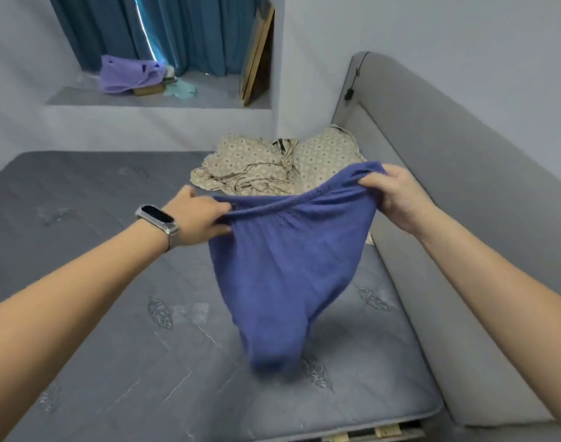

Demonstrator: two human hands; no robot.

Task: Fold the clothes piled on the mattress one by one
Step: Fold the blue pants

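Head view looks down over a grey mattress (119, 330), and every place below is given relative to it. Above its right half, both hands hold up a blue garment (285, 266) by its elastic waistband, stretching the band between them. Left hand (199, 220) pinches the waistband's left end, thumb over the fabric and fingers curled beneath; a dark smart band (158, 218) sits on that wrist. Right hand (397, 196) grasps the waistband's right end, with the fingers bunched round a gathered fold of cloth. From the band the garment hangs down in the air, its lower end blurred and close over the mattress near the front edge; whether it touches cannot be told.

At the mattress's far right corner lies a crumpled pile of beige patterned clothes (272, 167), resting on the mattress and against the grey upholstered bed frame (464, 202) that runs along its right side. Beyond the far edge, a window ledge (209, 97) holds a purple bag (129, 74), with teal curtains (177, 30) behind it and a wooden frame (256, 59) leaning at the ledge's right end.
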